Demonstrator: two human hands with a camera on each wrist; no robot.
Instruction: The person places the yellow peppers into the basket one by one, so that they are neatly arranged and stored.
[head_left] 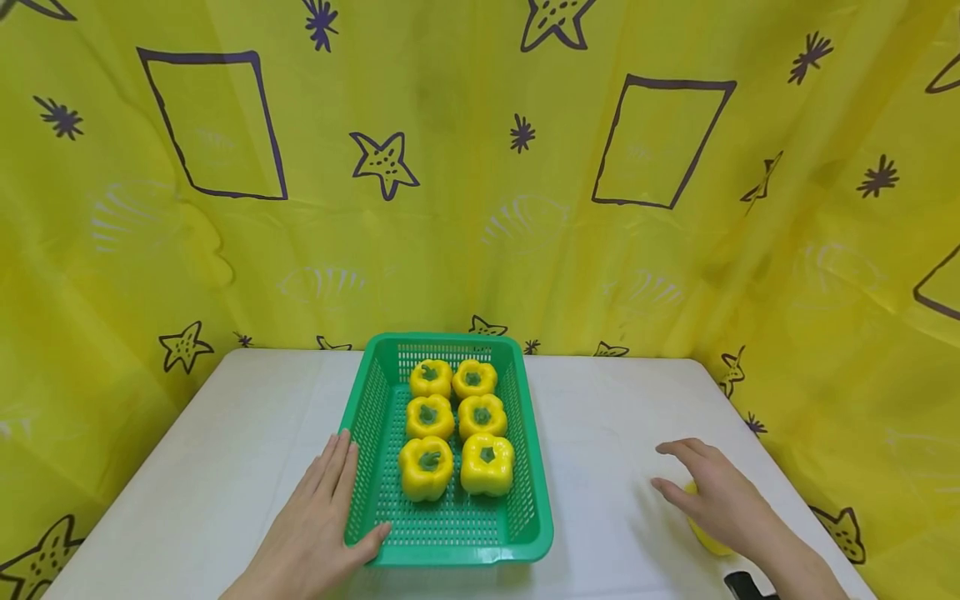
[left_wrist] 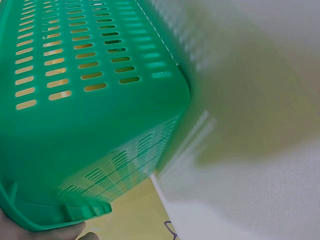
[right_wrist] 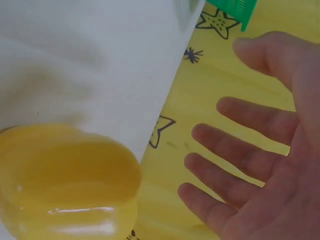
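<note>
A green plastic basket (head_left: 450, 555) with slotted walls stands on the white table. Several yellow bell peppers (head_left: 426, 475) with green stems sit in it in two columns, towards its right side. My left hand (head_left: 318, 512) rests on the basket's left rim near the front corner, fingers straight and thumb over the edge. To the right of the basket, my right hand (head_left: 720, 496) hovers beside another yellow bell pepper (right_wrist: 70, 185), which it partly hides in the head view. In the right wrist view the fingers are spread, apart from that pepper, and hold nothing.
The white table (head_left: 600, 433) carries the basket and the lone pepper. A yellow curtain (head_left: 465, 250) with dark star and frame drawings hangs behind the table and along both sides. Something black (head_left: 741, 585) shows at the right wrist.
</note>
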